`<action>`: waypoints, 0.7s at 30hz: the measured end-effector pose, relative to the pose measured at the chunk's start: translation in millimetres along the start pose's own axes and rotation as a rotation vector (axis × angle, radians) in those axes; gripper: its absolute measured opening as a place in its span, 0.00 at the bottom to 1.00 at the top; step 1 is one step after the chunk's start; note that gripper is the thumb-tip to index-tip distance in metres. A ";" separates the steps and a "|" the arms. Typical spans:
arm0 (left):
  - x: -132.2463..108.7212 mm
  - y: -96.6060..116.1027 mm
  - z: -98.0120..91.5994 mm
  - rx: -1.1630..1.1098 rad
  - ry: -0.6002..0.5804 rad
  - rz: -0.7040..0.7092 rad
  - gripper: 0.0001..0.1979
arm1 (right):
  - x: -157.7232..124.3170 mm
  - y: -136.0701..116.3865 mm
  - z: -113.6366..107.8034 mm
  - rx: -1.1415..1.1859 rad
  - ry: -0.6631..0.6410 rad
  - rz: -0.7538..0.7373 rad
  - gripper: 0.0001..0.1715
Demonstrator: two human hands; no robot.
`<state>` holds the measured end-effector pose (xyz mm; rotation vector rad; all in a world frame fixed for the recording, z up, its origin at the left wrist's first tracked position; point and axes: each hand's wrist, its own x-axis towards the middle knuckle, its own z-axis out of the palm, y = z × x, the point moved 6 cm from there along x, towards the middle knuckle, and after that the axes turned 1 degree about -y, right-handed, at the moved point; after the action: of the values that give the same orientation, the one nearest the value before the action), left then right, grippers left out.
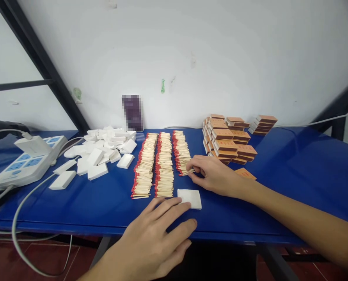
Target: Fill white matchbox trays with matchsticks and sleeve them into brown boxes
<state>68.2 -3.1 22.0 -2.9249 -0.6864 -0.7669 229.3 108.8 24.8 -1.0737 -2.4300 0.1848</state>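
As my right hand [212,174] is pinching matches [183,173], spread left hand [159,230] touching tray [191,199]; bump risking fall off worktop [235,218] front edge.

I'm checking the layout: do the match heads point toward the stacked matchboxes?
No, the red match heads point left, away from the stacked matchboxes.
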 end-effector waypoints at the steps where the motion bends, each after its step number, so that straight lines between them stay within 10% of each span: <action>1: -0.2 0.1 -0.8 -0.013 0.014 0.003 0.12 | -0.1 0.5 0.5 -0.002 -0.007 0.004 0.04; 21: -0.9 1.0 -3.6 -0.068 0.066 0.007 0.09 | -2.5 0.2 2.7 0.014 -0.064 -0.010 0.05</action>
<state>66.3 -4.9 24.8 -2.9449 -0.6565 -0.8995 229.6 107.3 21.4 -1.0651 -2.4866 0.2367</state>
